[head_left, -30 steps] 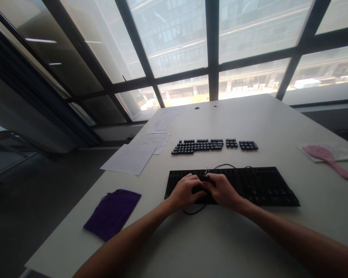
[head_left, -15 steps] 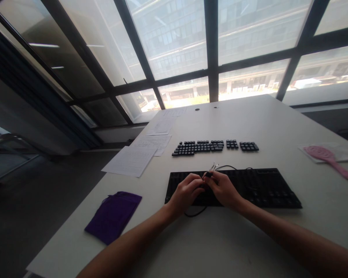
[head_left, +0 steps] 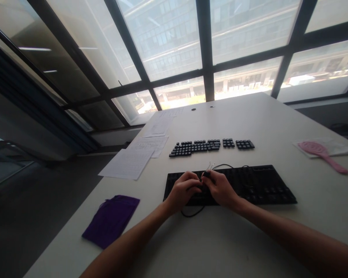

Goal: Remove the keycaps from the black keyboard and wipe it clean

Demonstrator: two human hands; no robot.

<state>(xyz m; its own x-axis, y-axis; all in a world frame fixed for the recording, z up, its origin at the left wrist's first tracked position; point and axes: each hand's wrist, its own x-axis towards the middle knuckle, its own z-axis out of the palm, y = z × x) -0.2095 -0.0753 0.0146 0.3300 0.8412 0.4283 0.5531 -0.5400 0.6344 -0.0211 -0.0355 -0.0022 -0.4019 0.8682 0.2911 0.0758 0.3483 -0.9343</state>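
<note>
A black keyboard (head_left: 258, 183) lies on the white table, its key bed in shadow. Above its left half my two hands meet, fingertips nearly touching. My right hand (head_left: 222, 190) is closed around a small wire keycap puller (head_left: 210, 166), whose thin metal wires stick up past the fingers; a small black piece (head_left: 207, 174) shows at the thumb. The fingers of my left hand (head_left: 182, 190) are bent together beside it, and whatever is between them is hidden. Farther back, loose black keycaps (head_left: 195, 147) stand in rows, with smaller groups to their right.
A purple drawstring pouch (head_left: 111, 220) lies left of my left forearm. Printed paper sheets (head_left: 127, 164) overlap along the left table edge. At the right, a pink hairbrush (head_left: 321, 152) rests partly on a clear plastic bag (head_left: 343, 150). A cable (head_left: 193, 215) loops out below the keyboard.
The view has shifted slightly, so the table things sit a little farther left. Both hands stay together over the keyboard, with only slight finger movement.
</note>
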